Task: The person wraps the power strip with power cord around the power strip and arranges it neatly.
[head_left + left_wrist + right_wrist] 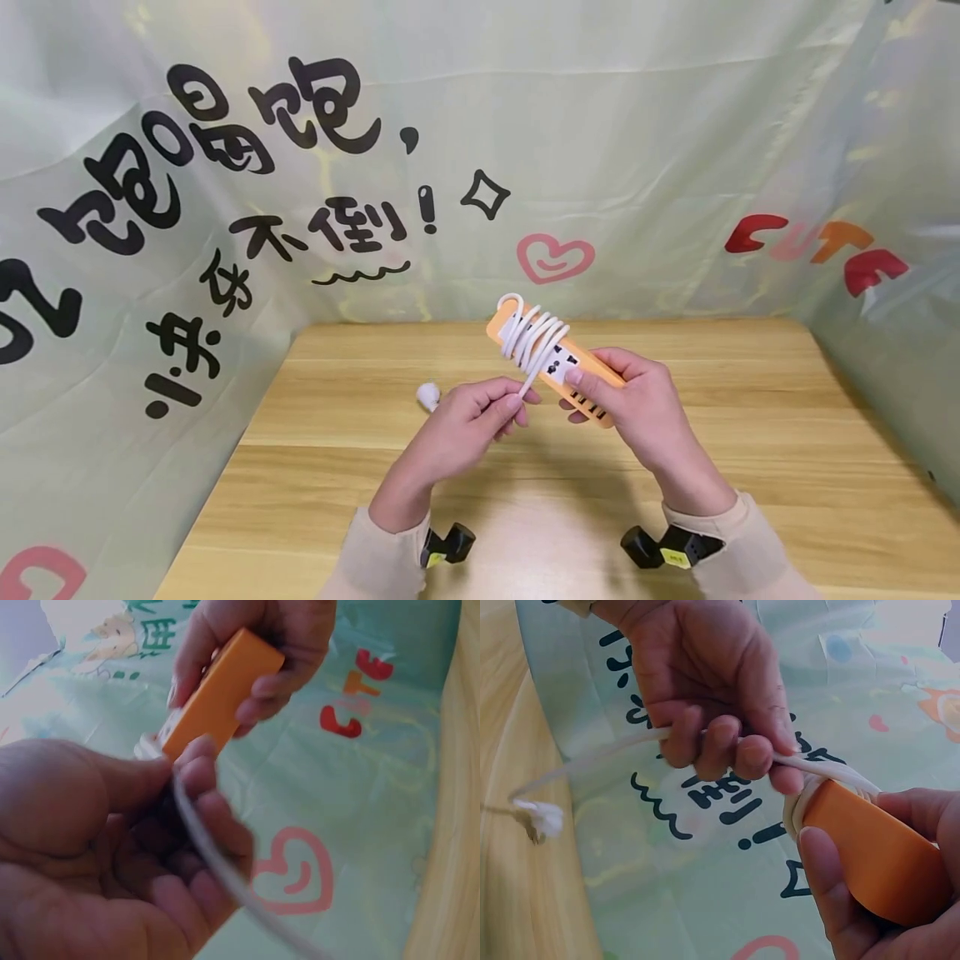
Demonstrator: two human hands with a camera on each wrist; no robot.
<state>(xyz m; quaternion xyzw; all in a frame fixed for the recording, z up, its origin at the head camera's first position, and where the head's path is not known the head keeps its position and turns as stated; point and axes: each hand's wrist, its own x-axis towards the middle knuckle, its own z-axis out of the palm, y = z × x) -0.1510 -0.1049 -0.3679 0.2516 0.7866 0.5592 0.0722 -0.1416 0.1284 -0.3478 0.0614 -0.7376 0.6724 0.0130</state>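
Observation:
My right hand (651, 404) grips the lower end of an orange power strip (600, 367), its thumb on the white socket face. Several turns of white cord (534, 333) wrap round the strip's upper part. Between thumb and fingers, my left hand (471, 425) pinches the cord just below the strip. In the right wrist view the free cord (592, 759) runs from the left hand down to a white plug (544, 817) near the wooden surface. The plug (428, 395) also shows left of the left hand in the head view.
A wooden table (330, 500) lies beneath both hands. Pale green cloth (645, 167) with printed black characters, a pink heart and coloured letters hangs behind and at the sides. Each wrist wears a black camera (459, 542) on a strap.

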